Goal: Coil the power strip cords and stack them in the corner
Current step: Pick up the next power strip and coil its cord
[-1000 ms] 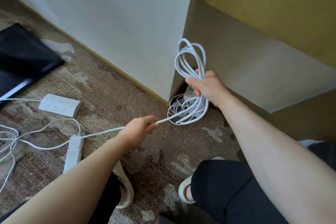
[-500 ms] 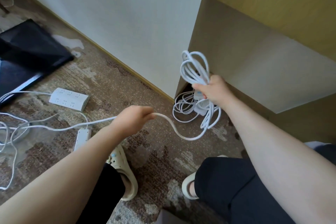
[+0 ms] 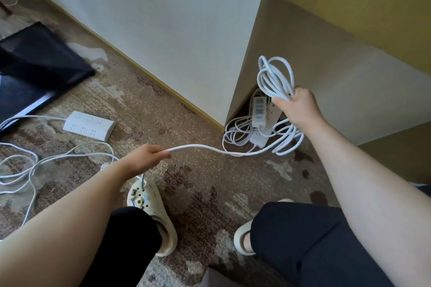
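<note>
My right hand point(image 3: 297, 106) grips a bundle of white cord loops point(image 3: 275, 77), held up in front of the corner; more loops hang below it. A free length of the same white cord point(image 3: 210, 148) runs left to my left hand point(image 3: 147, 158), which pinches it. In the corner behind the loops lie coiled power strips point(image 3: 258, 112) stacked on the carpet. A white power strip point(image 3: 89, 125) lies flat on the carpet at the left. Loose white cords point(image 3: 35, 165) sprawl at the far left, and a small white piece point(image 3: 105, 166) shows beside my left forearm.
A white wall point(image 3: 163, 18) and a tan cabinet side point(image 3: 326, 65) form the corner. A black flat panel point(image 3: 35, 65) lies on the patterned carpet at upper left. My two feet in cream slippers point(image 3: 151, 214) stand at bottom centre.
My right hand has raised the loop bundle and moved right. My left hand has slid along the cord, and the slack between my hands has been drawn nearly straight.
</note>
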### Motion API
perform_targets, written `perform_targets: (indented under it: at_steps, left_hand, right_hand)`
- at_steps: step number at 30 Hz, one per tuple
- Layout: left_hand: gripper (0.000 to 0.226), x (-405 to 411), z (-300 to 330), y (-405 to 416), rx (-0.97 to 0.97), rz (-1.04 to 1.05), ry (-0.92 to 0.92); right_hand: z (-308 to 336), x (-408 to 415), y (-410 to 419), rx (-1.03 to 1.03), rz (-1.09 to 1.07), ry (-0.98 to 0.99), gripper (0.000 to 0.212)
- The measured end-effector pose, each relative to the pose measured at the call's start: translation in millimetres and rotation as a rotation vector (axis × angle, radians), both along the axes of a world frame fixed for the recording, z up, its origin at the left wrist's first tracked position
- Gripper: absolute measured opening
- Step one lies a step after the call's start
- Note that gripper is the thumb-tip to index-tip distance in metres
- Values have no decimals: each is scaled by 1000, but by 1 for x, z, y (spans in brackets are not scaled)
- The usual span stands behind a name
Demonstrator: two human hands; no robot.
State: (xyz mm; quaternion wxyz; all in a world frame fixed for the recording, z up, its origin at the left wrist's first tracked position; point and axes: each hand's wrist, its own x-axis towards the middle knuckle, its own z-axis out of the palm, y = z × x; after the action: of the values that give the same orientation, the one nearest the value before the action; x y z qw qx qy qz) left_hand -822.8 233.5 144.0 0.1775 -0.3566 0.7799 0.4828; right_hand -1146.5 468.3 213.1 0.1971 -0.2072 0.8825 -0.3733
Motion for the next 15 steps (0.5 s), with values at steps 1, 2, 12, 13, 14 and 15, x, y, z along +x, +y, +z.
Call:
perform_targets:
  at_steps: [1, 2, 12, 13, 14, 15]
  left_hand:
    - [23, 8, -1, -5, 50, 72, 16]
    - [23, 14, 0, -9, 79, 129, 32]
    - [30, -96, 81, 97, -299, -351, 406]
    - [27, -106, 88, 107, -308, -380, 480]
    - [24, -115, 93, 113, -284, -381, 524]
    - [22, -121, 94, 115, -236, -362, 532]
  right_hand:
    - [0, -1, 2, 3, -5, 10, 16]
    - [1, -1, 3, -1, -8, 13, 17]
    - [2, 36, -25, -51, 287, -220, 20]
    - [1, 38, -26, -74, 294, -261, 21]
    - [0, 39, -27, -106, 285, -307, 20]
    - [0, 40, -28, -133, 272, -347, 20]
